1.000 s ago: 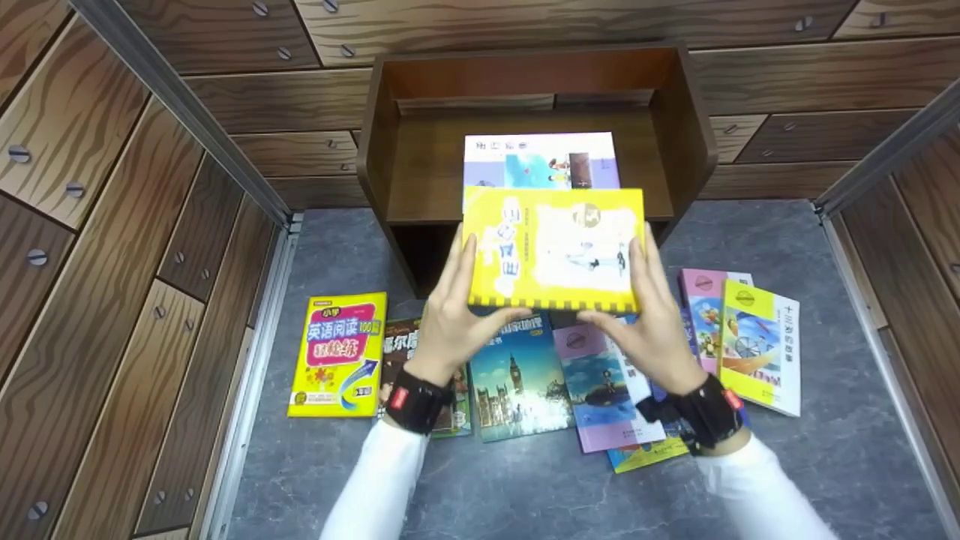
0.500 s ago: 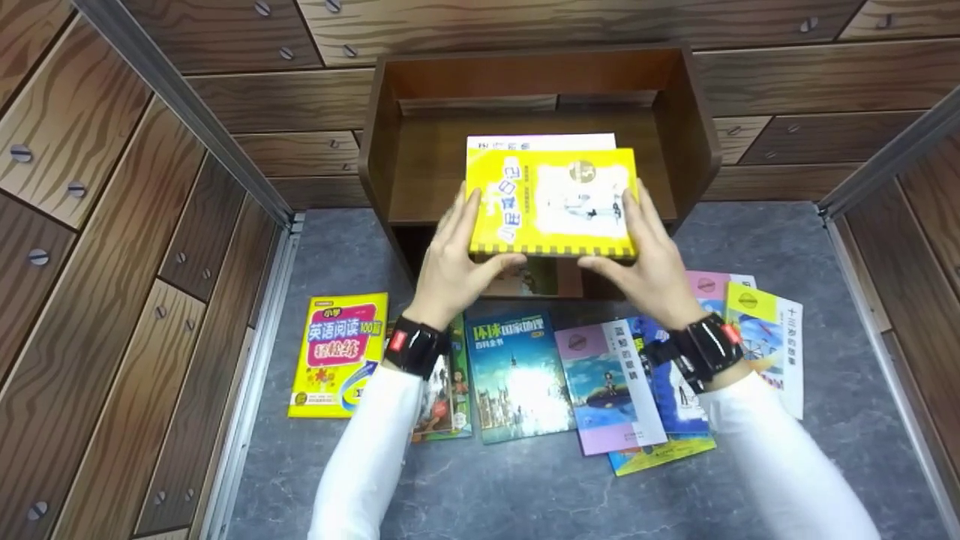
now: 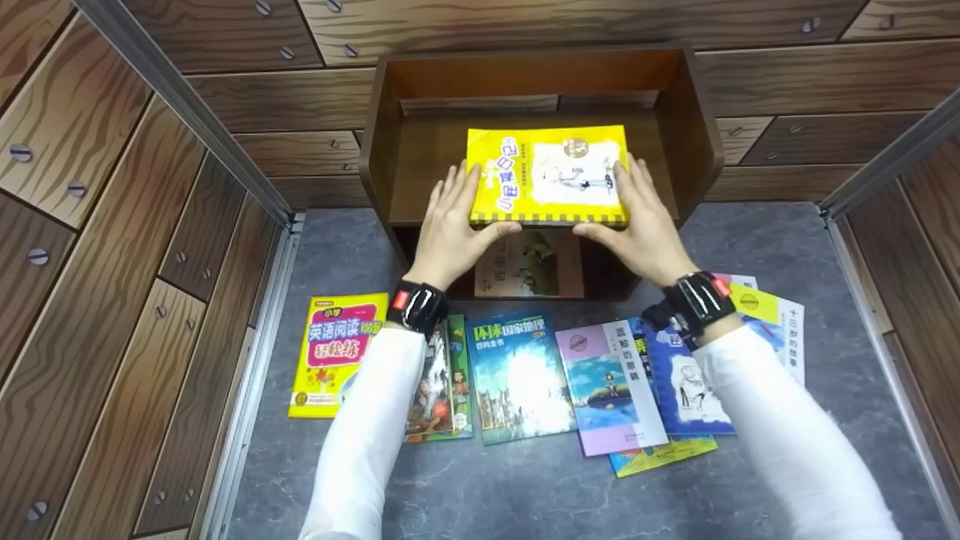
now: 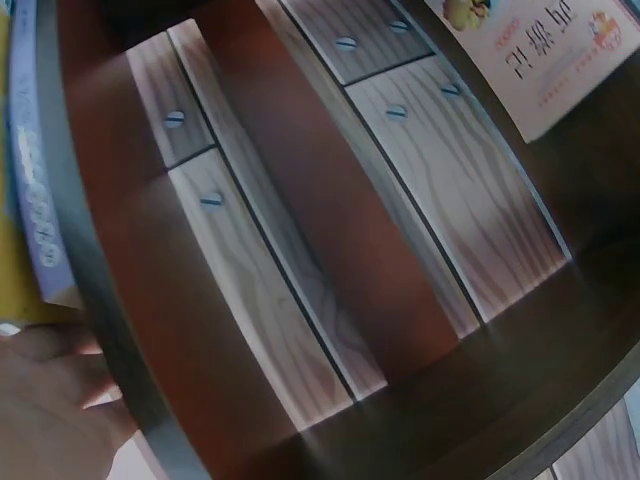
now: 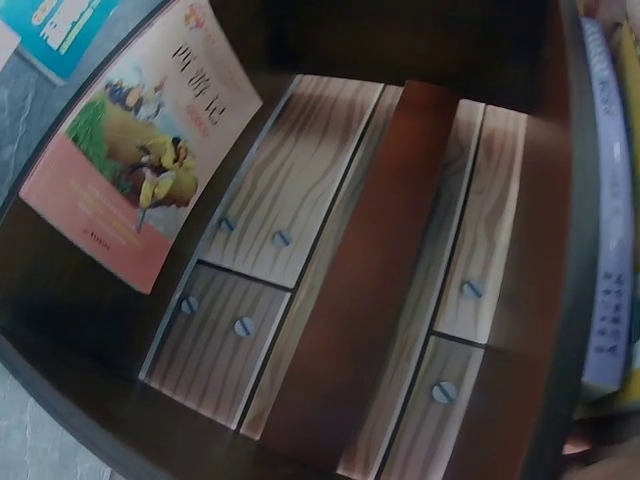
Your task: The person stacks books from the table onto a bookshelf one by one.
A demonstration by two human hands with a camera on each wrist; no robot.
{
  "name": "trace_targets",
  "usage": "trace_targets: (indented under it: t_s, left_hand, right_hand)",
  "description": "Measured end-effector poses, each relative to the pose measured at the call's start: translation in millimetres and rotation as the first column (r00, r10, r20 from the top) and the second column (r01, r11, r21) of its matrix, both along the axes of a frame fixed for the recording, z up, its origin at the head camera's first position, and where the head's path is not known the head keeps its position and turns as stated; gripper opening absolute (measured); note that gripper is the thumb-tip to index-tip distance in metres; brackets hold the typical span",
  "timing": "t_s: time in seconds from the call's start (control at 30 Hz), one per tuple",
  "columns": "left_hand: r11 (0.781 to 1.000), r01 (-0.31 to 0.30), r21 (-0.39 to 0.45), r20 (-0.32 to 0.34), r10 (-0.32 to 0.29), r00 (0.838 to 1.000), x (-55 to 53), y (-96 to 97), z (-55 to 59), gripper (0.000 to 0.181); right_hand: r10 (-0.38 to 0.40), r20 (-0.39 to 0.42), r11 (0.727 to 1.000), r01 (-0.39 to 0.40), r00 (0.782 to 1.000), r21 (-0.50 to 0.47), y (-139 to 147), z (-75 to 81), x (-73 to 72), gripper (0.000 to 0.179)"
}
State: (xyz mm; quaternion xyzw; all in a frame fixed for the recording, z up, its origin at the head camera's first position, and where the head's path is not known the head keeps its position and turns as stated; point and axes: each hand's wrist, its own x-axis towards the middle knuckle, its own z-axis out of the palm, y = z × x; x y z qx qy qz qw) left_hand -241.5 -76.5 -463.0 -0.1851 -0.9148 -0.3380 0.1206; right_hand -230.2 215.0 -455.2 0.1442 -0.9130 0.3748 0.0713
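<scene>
A yellow book (image 3: pixel 551 176) with a white picture panel lies level over the upper board of a dark brown shelf (image 3: pixel 424 180). Along its left side my left hand (image 3: pixel 450 229) grips it, thumb at the near edge. My right hand (image 3: pixel 649 221) holds the opposite side the same way. A lavender book seen in the head view earlier is now covered there; its spine (image 4: pixel 38 190) shows in the left wrist view, beneath the yellow book. The right wrist view also has this lavender spine (image 5: pixel 608 210) at its right edge.
A pinkish book (image 3: pixel 529 266) lies in the shelf's lower compartment. On the grey floor are a yellow English reader (image 3: pixel 337 330), a teal geography book (image 3: pixel 517 382), a pink-and-white book (image 3: pixel 611 390), a blue book (image 3: pixel 686 390) and several others. Wood-patterned panels (image 3: pixel 150 300) stand around.
Both hands have carried the yellow book away from me and onto the shelf top, over the lavender book, which it now hides. The pinkish book below has come into view.
</scene>
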Motion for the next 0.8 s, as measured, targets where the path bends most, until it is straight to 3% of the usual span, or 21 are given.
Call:
trace_targets:
  t_s: [0.3,0.57,0.8]
  left_hand:
    - [0.998,-0.019,-0.062,0.036,0.021,0.999,-11.2,-0.3,-3.4,0.104]
    - [0.997,-0.042,-0.07,0.053,0.046,0.998,-13.1,1.1,-5.0,0.104]
    - [0.997,-0.051,-0.051,0.118,0.057,0.991,-14.9,-0.3,-2.7,0.103]
  right_hand:
    - [0.001,0.051,0.999,-0.003,0.999,0.045,0.3,-0.8,-12.7,0.108]
    - [0.009,0.098,0.994,-0.019,0.995,0.104,2.6,1.9,-18.4,0.107]
    - [0.034,0.106,0.991,-0.047,0.994,0.129,12.0,6.2,-19.9,0.1]
